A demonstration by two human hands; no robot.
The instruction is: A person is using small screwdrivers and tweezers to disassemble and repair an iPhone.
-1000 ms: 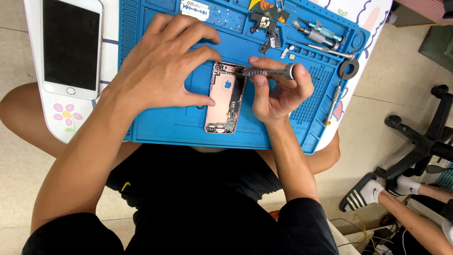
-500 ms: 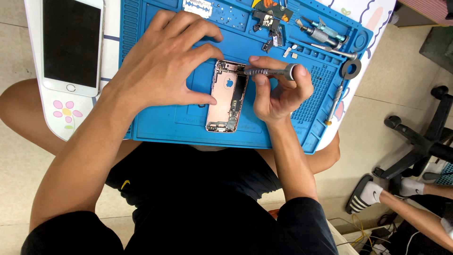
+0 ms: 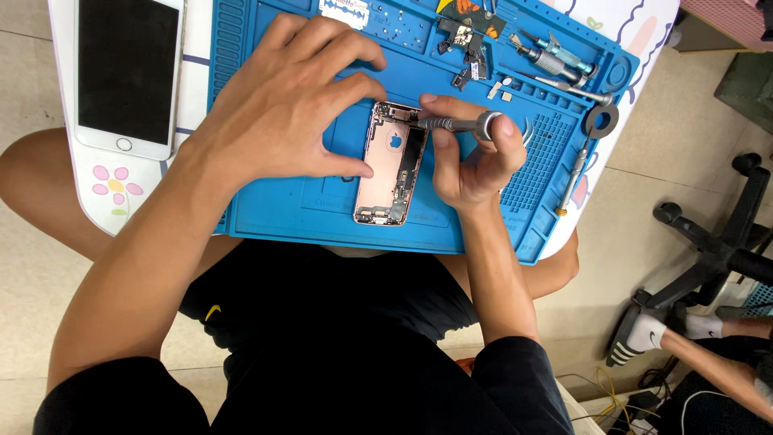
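Note:
An opened rose-gold phone housing (image 3: 391, 165) lies on a blue work mat (image 3: 274, 209) on the small table. My left hand (image 3: 290, 101) rests on the mat, fingers spread, thumb and fingertips pressing the housing's left and top edges. My right hand (image 3: 471, 153) grips a silver screwdriver (image 3: 459, 124) held nearly level, its tip at the upper right part of the housing.
A white phone screen (image 3: 125, 72) lies face up at the table's left. Small parts (image 3: 467, 40), more screwdrivers (image 3: 555, 60), a black ring (image 3: 601, 119) and a thin tool (image 3: 573, 179) sit along the mat's far and right sides. An office chair base (image 3: 708, 250) and another person's foot (image 3: 644, 338) are at right.
Both hands hold much the same pose on the housing; the screwdriver stays at its upper part. The view has shifted slightly.

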